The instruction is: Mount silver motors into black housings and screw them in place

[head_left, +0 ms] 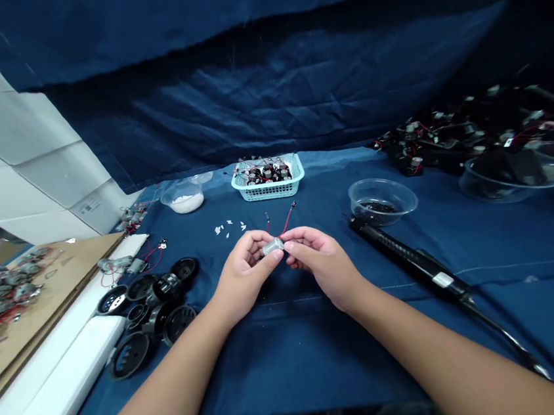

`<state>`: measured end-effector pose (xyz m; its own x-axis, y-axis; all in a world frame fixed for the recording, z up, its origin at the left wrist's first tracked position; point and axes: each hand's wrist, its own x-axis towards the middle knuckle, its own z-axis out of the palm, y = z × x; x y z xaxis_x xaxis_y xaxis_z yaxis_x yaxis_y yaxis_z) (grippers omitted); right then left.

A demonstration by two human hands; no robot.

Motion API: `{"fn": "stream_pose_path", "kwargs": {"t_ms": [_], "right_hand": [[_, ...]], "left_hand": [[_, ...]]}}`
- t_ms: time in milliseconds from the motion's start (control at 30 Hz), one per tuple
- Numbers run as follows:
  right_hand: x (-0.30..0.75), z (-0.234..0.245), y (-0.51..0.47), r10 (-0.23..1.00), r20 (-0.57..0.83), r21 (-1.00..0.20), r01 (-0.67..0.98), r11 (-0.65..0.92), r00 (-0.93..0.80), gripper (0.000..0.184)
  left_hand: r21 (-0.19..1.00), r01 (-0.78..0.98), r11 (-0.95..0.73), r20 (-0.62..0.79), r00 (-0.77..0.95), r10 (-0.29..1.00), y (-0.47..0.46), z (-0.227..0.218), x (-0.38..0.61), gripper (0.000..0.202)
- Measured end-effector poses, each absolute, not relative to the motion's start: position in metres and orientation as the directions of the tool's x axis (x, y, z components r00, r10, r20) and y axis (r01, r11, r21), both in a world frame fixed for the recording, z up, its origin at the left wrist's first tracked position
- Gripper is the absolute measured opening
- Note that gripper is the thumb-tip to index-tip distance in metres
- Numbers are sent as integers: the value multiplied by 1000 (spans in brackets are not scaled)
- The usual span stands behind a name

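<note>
Between my two hands, over the middle of the blue cloth, is a small silver motor (pixel 272 247) with red wire leads sticking up from its far side. The fingers and thumb of my left hand (pixel 249 263) are closed around the motor's body. My right hand (pixel 319 256) pinches at its right end, where fingertips hide the detail. Just beyond the left hand lie several small white plastic bits (pixel 230 228). Further back stands a light blue basket (pixel 268 192) filled with black parts and wired motors.
Black round plastic housings (pixel 151 306) lie at left beside a white case (pixel 68 388) and a cardboard tray (pixel 45 311) of motors. A tub (pixel 184 201) holds white bits. At right are a clear bowl (pixel 382 200), a black electric screwdriver (pixel 421 265) and piled black parts (pixel 476 120).
</note>
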<state>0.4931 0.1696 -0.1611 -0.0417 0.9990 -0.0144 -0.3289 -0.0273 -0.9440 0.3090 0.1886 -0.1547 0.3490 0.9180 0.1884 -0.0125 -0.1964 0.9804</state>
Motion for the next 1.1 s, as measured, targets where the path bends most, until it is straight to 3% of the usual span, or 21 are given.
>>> {"fn": "stream_pose_path", "kwargs": {"t_ms": [367, 733, 1100], "right_hand": [[493, -160, 169, 990, -128, -882, -449, -143, -63, 34], [495, -152, 167, 978, -159, -780, -589, -209, -137, 26], [494, -153, 168, 996, -85, -817, -571, -76, -11, 23]], "left_hand": [[971, 70, -230, 188, 374, 908, 188, -156, 309, 35], [981, 10, -194, 175, 385, 906, 188, -157, 310, 31], [991, -86, -104, 128, 348, 929, 185, -153, 312, 34]]}}
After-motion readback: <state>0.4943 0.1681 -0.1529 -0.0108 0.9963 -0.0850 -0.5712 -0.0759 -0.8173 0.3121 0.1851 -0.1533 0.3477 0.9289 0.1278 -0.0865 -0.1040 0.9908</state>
